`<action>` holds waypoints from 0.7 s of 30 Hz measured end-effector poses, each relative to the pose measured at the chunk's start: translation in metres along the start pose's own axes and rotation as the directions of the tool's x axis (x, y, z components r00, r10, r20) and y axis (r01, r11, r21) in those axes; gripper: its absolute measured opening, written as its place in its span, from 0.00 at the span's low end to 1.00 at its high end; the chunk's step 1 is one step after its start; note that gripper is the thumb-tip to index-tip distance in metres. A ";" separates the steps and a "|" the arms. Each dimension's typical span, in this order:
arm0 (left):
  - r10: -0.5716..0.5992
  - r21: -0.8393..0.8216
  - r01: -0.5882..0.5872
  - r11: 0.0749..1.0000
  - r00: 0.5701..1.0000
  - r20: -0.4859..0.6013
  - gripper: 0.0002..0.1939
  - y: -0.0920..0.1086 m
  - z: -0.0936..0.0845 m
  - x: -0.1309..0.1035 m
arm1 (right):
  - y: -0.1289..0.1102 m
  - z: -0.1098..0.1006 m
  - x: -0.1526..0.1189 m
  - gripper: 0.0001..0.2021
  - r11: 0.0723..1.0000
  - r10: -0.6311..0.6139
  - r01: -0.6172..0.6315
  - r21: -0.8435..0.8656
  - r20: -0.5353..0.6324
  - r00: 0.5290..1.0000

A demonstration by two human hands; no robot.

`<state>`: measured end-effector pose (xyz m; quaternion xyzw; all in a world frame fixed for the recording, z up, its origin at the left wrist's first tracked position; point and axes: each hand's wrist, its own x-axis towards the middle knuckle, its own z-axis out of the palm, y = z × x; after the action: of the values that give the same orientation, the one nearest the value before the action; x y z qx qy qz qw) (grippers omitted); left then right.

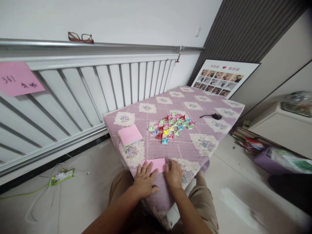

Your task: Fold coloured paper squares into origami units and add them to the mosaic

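Note:
A folded pink sheet of paper (158, 164) lies as a narrow strip on the near part of the cloth-covered table. My left hand (144, 182) rests flat over its left end with the fingers spread. At the right end, my right hand (174, 172) has its fingers bent together on the paper's edge, the fingertips slightly blurred. A stack of square paper (130, 135), pink on top, lies to the left. Farther back, several small folded paper pieces (170, 127) in red, green, blue and yellow stand in joined rows.
The patterned tablecloth (168, 109) covers the table. A black object with a thin handle (215, 116) lies at the right, a photo board (220, 78) at the far end. A radiator (131, 81) lines the left; a power strip (62, 176) with cables is on the floor.

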<state>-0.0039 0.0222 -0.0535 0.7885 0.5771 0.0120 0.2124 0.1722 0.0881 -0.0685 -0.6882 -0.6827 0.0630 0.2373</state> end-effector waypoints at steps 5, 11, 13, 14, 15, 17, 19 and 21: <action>0.027 -0.030 -0.028 0.999 0.999 -0.034 0.39 0.003 -0.005 -0.004 | -0.010 0.007 -0.012 0.21 0.914 -0.405 0.404 0.019 0.047 0.913; 0.035 -0.011 -0.035 0.999 0.999 -0.022 0.41 0.006 -0.008 -0.003 | -0.039 0.005 -0.021 0.29 0.829 -0.557 0.510 0.229 0.425 0.714; 0.038 -0.012 -0.039 0.999 0.999 -0.021 0.40 0.007 -0.009 -0.003 | -0.042 0.001 -0.018 0.32 0.867 -0.492 0.453 0.208 0.505 0.709; 0.039 -0.015 -0.040 0.999 0.999 -0.023 0.40 0.007 -0.009 -0.004 | -0.043 -0.002 -0.017 0.33 0.881 -0.464 0.434 0.190 0.534 0.707; 0.042 -0.020 -0.042 0.999 0.999 -0.025 0.39 0.007 -0.009 -0.004 | -0.043 -0.004 -0.015 0.34 0.892 -0.438 0.418 0.172 0.556 0.706; 0.047 -0.026 -0.047 0.999 0.999 -0.022 0.38 0.006 -0.010 -0.004 | -0.043 -0.007 -0.013 0.36 0.906 -0.402 0.396 0.146 0.586 0.703; 0.049 -0.027 -0.049 0.998 0.999 -0.012 0.38 0.006 -0.011 -0.005 | -0.042 -0.008 -0.012 0.36 0.912 -0.386 0.385 0.139 0.603 0.698; 0.055 -0.026 -0.056 0.998 0.998 -0.007 0.37 0.005 -0.012 -0.005 | -0.042 -0.008 -0.012 0.37 0.917 -0.376 0.376 0.137 0.615 0.693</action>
<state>-0.0045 0.0201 -0.0401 0.8012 0.5555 0.0282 0.2205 0.1365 0.0728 -0.0471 -0.4725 -0.8480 0.2400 0.0031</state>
